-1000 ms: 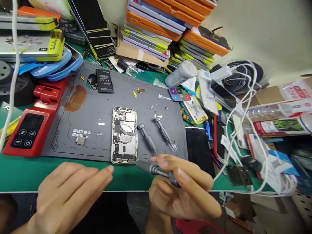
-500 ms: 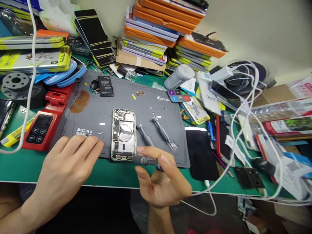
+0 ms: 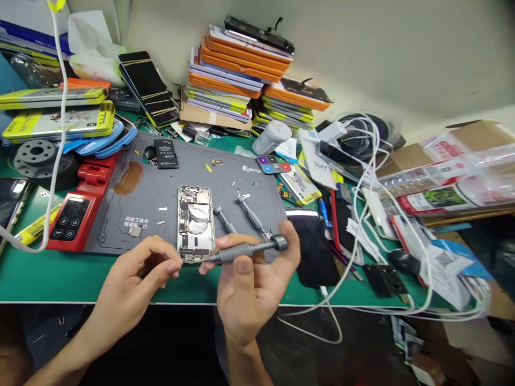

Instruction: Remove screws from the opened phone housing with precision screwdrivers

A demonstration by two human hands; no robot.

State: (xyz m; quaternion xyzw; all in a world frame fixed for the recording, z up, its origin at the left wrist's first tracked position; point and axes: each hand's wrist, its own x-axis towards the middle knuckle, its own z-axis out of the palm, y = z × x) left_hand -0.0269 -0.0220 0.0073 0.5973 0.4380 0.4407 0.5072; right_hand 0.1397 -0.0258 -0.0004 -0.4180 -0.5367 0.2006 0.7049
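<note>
My right hand (image 3: 257, 284) holds a grey screwdriver (image 3: 237, 252) nearly level, its thin shaft pointing left. The thumb and forefinger of my left hand (image 3: 139, 284) are pinched together by the screwdriver's tip; anything between them is too small to make out. Just behind both hands lies an opened phone (image 3: 196, 222), its circuit boards and bare metal inside showing. Two more screwdrivers, a short one (image 3: 225, 220) and a longer one (image 3: 252, 213), rest on the grey mat (image 3: 153, 198) to the phone's right. A small metal piece (image 3: 134, 231) lies on the mat, left of the phone.
A black battery (image 3: 166, 154) lies on the mat's far side. At left stands a red device (image 3: 72, 220) with buttons. On the right are a dark phone (image 3: 317, 257) with a cable plugged in and looped white cables (image 3: 374, 161). Stacked orange cases (image 3: 241, 59) stand behind.
My left hand has lifted off the mat and come right to the screwdriver's tip, uncovering the small metal piece. The screwdriver in my right hand is turned more level. The view has shifted right.
</note>
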